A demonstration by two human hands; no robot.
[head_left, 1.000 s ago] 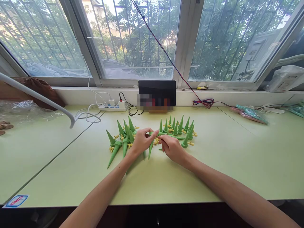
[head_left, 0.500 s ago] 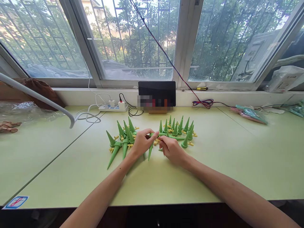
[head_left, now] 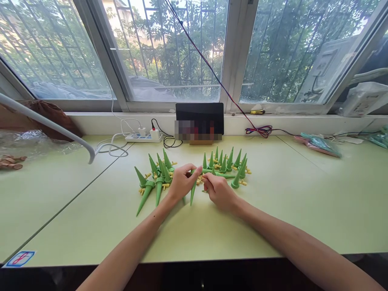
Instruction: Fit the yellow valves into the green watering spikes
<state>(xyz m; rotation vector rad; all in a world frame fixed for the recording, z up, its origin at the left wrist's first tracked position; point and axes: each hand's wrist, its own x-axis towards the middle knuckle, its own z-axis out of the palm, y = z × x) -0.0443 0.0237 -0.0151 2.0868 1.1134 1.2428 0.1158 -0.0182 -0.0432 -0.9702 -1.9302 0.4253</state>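
Green plastic is pinched in the fingers of the left hand [head_left: 182, 182]: one tapered spike [head_left: 192, 193] is held near its wide end, its point directed down toward the near edge of the table [head_left: 230, 238]. The right hand [head_left: 220, 190] is brought in just beside it, with its fingers curled; whether they are clamped on a small yellow part cannot be told. Loose yellow fittings [head_left: 199, 180] are seen between the hands.

Since the wide end is largely covered by the fingers, a crooked fit there could easily be missed. If the grip is loosened while a sideways push is applied, the smooth, narrow spike could be twisted out of line or dropped. The left-hand cluster [head_left: 159, 182] lies close to the left wrist, and the right-hand cluster [head_left: 224, 163] is set just beyond the right hand; upright cones could be tipped by a careless sweep.
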